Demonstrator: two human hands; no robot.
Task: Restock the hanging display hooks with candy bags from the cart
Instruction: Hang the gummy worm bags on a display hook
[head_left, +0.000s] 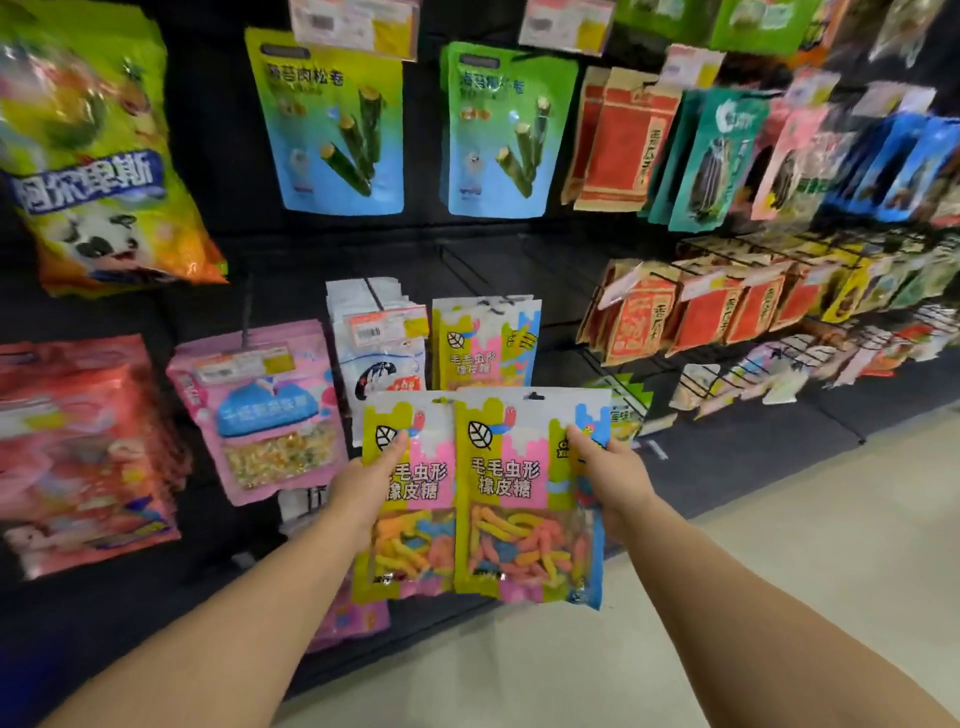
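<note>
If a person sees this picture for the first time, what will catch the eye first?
First, the two gummy worm bags held up at centre, the left hand and the right hand each gripping an outer edge. Then the matching bags on the hook just above, and the big yellow-green panda bag at upper left.

The front yellow-and-pink plastic gummy-worm bag (524, 499) reads 毛毛虫形橡皮糖, as does the same kind of bag hanging on the hook behind (485, 343). The blue-and-green seaweed-roll pouch (332, 124) reads 海苔肉松卷.
</note>
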